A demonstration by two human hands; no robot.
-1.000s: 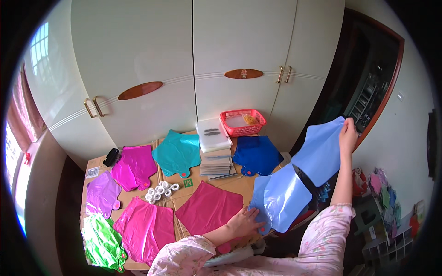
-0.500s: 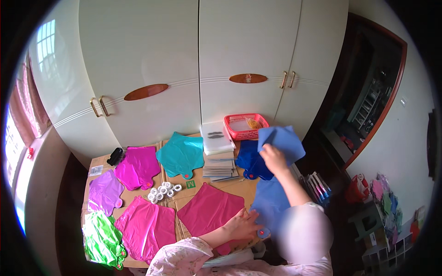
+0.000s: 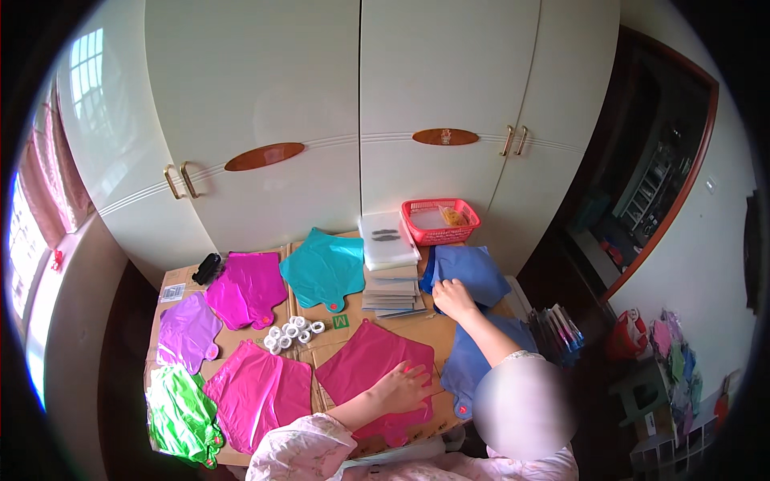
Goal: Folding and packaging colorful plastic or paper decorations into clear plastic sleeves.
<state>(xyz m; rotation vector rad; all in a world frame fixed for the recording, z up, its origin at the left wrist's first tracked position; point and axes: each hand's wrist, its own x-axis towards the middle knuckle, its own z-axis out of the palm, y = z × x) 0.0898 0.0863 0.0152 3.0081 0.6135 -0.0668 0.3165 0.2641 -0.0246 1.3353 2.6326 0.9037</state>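
My right hand (image 3: 455, 298) pinches the near left edge of a light blue flat foil balloon (image 3: 473, 272), which lies over a dark blue one (image 3: 427, 272) and hides most of it. Nearer me, a second light blue balloon (image 3: 461, 365) lies partly under my right forearm, its tab with a red mark showing. My left hand (image 3: 401, 389) rests on a crimson balloon (image 3: 365, 361), fingers spread, holding nothing. Further left lie a pink balloon (image 3: 261, 393), a crumpled green one (image 3: 180, 417), a lilac one (image 3: 186, 329), a magenta one (image 3: 245, 284) and a teal one (image 3: 323, 268).
White tape-like rolls (image 3: 293, 333) cluster mid-table on cardboard (image 3: 321, 321). Stacked grey cards (image 3: 393, 297) and clear plastic sleeves (image 3: 389, 248) lie before a red basket (image 3: 441, 232). A black object (image 3: 207, 268) sits at the back left. Packages (image 3: 557, 333) stand beyond the right edge.
My right hand has lowered the light blue balloon from the air onto the dark blue one. My left hand has moved left, off the near light blue balloon and onto the crimson one.
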